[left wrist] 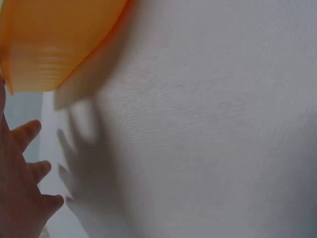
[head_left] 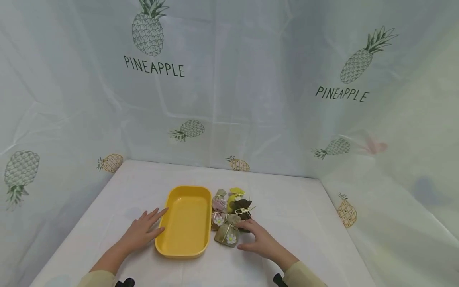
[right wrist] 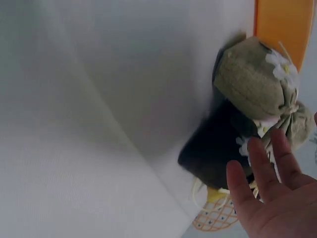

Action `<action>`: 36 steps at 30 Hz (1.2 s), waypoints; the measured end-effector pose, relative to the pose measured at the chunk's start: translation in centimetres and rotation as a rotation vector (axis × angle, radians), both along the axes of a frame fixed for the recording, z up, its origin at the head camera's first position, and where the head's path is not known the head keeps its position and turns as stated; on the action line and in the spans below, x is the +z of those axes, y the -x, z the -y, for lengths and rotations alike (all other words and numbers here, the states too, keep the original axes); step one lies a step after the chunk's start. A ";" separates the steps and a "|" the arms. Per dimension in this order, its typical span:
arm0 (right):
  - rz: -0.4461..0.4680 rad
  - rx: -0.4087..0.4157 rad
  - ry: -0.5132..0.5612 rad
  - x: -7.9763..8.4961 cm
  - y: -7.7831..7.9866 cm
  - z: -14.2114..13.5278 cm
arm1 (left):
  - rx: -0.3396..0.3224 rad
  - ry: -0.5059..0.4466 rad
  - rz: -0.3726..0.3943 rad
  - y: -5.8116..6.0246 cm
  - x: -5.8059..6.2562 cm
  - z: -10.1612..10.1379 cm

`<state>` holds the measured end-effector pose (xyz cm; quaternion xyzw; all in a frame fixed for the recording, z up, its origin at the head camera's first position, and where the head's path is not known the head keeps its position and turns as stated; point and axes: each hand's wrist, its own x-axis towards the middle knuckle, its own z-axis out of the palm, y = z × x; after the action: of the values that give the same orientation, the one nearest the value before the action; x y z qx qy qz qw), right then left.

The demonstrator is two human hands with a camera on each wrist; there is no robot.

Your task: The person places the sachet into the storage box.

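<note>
A yellow plastic tray stands on the white table, its inside bare. My left hand is at its left rim, fingers spread and fingertips at the edge. Right of the tray several small drawstring sachets lie bunched together. Nearest me is an olive-green sachet with a white daisy. A dark brown sachet with a pale bow lies behind it. My right hand reaches in from the right, fingertips by the olive sachet's neck and thumb apart. In the right wrist view, loosely extended fingers overlap the dark sachet.
A yellow sachet lies at the back of the bunch, with a pink sachet beside the tray wall. White table cloth spreads around. A hanging sheet with pineapple prints stands behind the table and along its sides.
</note>
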<state>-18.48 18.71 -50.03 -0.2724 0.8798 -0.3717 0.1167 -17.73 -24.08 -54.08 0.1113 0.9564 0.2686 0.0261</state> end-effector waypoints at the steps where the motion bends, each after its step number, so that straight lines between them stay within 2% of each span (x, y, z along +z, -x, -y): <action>1: 0.021 0.000 0.012 -0.2 0.0 0.2 | 0.003 -0.043 0.027 0.0 -0.2 0.0; 5: 0.081 -0.005 0.060 -0.9 0.2 1.1 | 0.010 -0.191 0.117 0.0 -1.0 0.0; 12: 0.110 -0.062 0.122 -2.0 0.3 2.1 | 0.018 -0.315 0.191 0.0 -1.4 -0.5; 18: 0.174 -0.158 0.161 -2.7 0.5 2.9 | 0.041 -0.329 0.197 -0.2 -1.5 -0.6; 25: 0.161 -0.242 0.154 -3.1 0.7 3.8 | 0.056 -0.335 0.183 -0.3 -1.6 -0.4; 28: 0.176 -0.256 0.157 -3.2 0.8 3.9 | 0.051 -0.341 0.183 -0.3 -1.5 -0.3; 36: 0.300 -0.254 0.205 -2.2 0.9 3.5 | 0.054 -0.344 0.174 -0.1 -2.1 -0.3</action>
<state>-19.38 15.21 -52.26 -0.1113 0.8373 -0.5074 0.1703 -17.67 -23.80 -56.16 0.0646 0.8932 0.4374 0.0821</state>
